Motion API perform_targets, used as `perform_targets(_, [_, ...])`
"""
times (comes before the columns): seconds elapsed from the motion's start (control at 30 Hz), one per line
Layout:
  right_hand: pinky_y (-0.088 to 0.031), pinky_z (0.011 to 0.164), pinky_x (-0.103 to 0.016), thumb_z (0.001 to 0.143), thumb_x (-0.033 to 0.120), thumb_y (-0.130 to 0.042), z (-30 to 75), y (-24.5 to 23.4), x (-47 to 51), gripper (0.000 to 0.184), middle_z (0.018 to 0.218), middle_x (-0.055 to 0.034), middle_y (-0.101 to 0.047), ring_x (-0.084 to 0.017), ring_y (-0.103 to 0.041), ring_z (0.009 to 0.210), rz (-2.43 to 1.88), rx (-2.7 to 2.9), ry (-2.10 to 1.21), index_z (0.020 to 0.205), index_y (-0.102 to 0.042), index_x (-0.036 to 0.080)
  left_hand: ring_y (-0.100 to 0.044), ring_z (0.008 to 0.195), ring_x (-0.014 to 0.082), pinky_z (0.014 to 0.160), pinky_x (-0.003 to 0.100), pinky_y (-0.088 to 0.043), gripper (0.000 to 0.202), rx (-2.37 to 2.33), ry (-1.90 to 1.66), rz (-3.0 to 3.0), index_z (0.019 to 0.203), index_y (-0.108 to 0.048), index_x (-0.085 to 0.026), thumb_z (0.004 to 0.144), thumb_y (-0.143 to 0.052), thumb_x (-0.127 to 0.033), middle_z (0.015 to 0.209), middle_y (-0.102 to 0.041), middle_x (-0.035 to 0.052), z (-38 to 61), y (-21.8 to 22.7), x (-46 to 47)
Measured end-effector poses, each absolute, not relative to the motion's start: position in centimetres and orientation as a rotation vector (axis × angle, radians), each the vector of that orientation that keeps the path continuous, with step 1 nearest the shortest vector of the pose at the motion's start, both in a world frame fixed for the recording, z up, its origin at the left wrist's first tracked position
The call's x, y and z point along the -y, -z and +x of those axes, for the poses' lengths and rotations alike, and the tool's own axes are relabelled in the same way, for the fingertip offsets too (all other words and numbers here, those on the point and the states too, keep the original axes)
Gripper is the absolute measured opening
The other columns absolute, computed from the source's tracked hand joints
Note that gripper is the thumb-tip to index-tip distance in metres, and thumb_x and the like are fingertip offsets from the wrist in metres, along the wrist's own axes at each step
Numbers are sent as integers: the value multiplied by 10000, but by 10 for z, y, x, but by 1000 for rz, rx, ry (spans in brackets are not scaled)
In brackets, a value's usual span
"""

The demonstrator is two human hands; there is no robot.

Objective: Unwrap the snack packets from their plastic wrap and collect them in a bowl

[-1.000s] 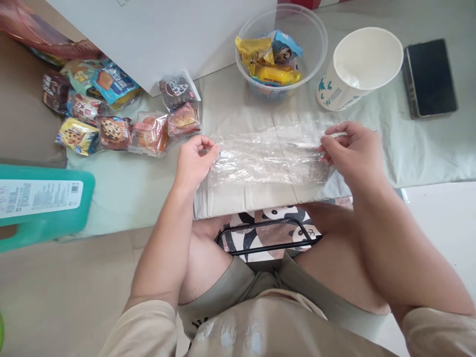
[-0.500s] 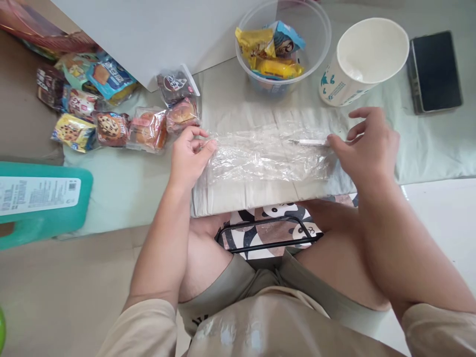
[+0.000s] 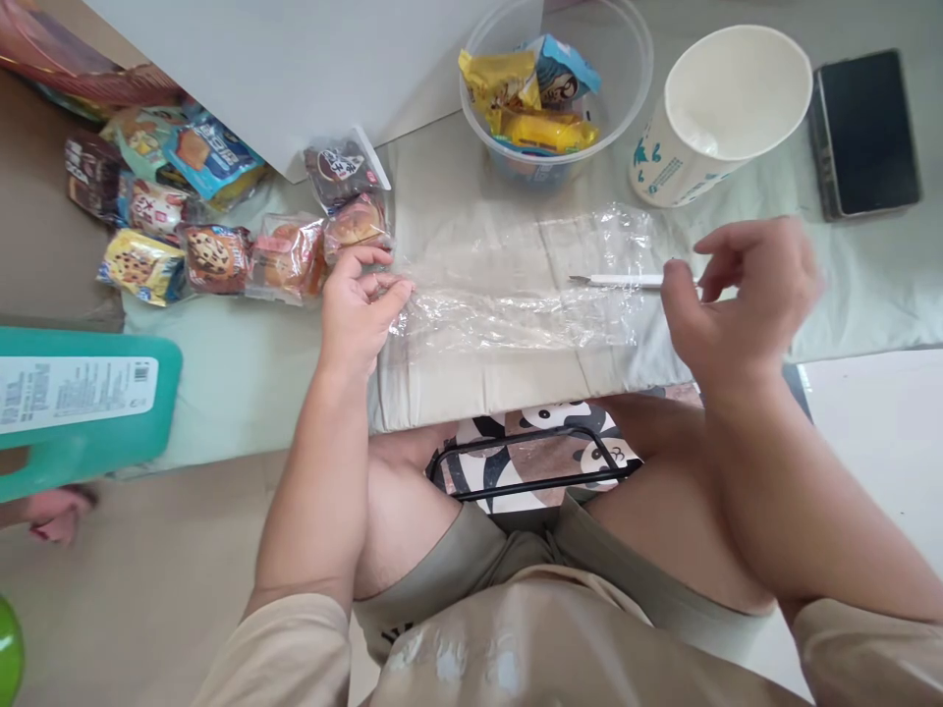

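A crinkled clear plastic bag [image 3: 508, 319] lies spread flat on the covered table before me. My left hand [image 3: 364, 304] pinches its left end between thumb and fingers. Across the bag's right part rests a slim white-handled craft knife [image 3: 619, 281], its grey pointed tip facing left. My right hand [image 3: 744, 295], slightly blurred, hovers at the handle end of the knife, thumb and fingers apart, and partly hides that end. Close above my left hand are a wrapped bun [image 3: 359, 222] and a dark snack pack [image 3: 343, 175].
A clear plastic bowl [image 3: 639, 88] with wrapped snacks, a paper cup [image 3: 667, 172] and a black phone-like device [image 3: 869, 133] line the back. Several wrapped snacks [image 3: 217, 257] sit at left, near a teal jug [image 3: 88, 432]. A hand [image 3: 63, 511] shows at the left edge.
My right hand has drawn back to the right, off the bag's right end, and more of the knife shows. My left hand shifted slightly left. Another hand came into view at left.
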State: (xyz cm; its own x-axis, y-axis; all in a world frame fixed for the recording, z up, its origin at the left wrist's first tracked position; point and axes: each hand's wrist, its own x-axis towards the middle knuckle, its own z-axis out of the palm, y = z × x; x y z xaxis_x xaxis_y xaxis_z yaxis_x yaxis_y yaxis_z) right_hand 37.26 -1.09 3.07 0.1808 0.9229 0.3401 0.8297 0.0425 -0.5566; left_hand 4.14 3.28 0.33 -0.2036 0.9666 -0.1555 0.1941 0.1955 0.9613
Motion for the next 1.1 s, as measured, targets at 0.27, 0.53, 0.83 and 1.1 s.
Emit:
perform_targets(0.27, [-284,1268,-620,930,380,-575,309,-14,33,535,1607,-82,-535,-378,-384,1566,-1389,2394,-378,1458,-575,293,-409,460,68,405,241,-182,327,-1574,-1035,1052,914,-552,-279,678,-776,-242,706,-675,-53,53,-14,-24])
perform_targets(0.53, [-220,1272,-680,830,493,-732,271,7,30,951,1736,-180,-303,-461,-251,1611,-1549,2483,-420,1650,-323,239,-289,412,27,388,252,-145,380,-1485,-956,936,938,-520,-277,694,-809,-319,753,-655,-60,52,-28,2])
perform_targets(0.83, [-214,1268,-663,856,494,-676,253,11,29,922,1744,-161,-297,-442,-276,1603,-1448,2571,-436,1661,-287,268,-359,371,45,377,244,-165,488,-1361,-960,855,1031,-490,-304,658,-792,-395,822,-712,-41,36,-46,19])
perform_targets(1.1, [-242,1269,-598,963,413,-477,249,13,18,692,1716,-95,-384,-388,-314,1595,-1248,2649,-555,1636,-387,277,-516,454,121,423,275,-272,523,-1291,-910,946,1106,-586,-279,641,-765,-438,818,-716,20,8,-36,16])
